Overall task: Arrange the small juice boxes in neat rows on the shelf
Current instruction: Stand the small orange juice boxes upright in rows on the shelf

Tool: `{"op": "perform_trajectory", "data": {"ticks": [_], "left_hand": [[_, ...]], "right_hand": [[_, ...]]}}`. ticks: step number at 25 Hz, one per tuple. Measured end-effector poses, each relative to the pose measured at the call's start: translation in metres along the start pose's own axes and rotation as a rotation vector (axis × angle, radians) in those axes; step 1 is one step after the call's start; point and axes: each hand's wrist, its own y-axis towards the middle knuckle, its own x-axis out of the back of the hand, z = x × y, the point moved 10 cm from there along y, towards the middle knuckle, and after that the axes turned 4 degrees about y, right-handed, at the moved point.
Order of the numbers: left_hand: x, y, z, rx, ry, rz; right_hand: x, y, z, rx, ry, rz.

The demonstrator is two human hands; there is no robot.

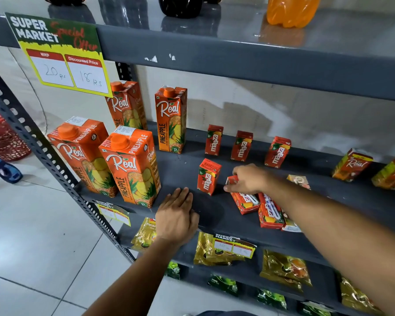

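Near dark grey metal shelf [214, 215] front edge: right hand [251, 179] fingers clasping a fallen small red cardboard juice box [244, 202]; left hand [177, 215] flat, empty. Could topple the upright neighbouring box [208, 176] while lifting.

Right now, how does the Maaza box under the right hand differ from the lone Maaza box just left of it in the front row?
The Maaza box under the right hand is tipped over and partly hidden by the right hand; the front-row Maaza box stands upright, untouched and in full view. The first leans among other fallen boxes; the second stands apart. Both are small red Maaza cartons on the grey shelf.
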Motion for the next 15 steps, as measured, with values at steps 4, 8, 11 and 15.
{"op": "perform_trajectory", "data": {"ticks": [4,8,11,15], "left_hand": [[-0.003,-0.002,-0.007,0.006,0.047,0.044],[-0.003,-0.003,-0.006,0.014,0.036,0.034],[-0.003,-0.003,-0.007,0.020,0.030,0.034],[-0.001,-0.003,-0.007,0.022,0.034,0.030]], "right_hand": [[-0.001,-0.001,-0.002,-0.076,0.063,-0.142],[0.008,-0.006,-0.008,-0.064,0.101,-0.184],[0.006,-0.005,-0.005,-0.053,0.061,-0.160],[0.018,-0.035,0.006,0.121,0.025,-0.049]]}}
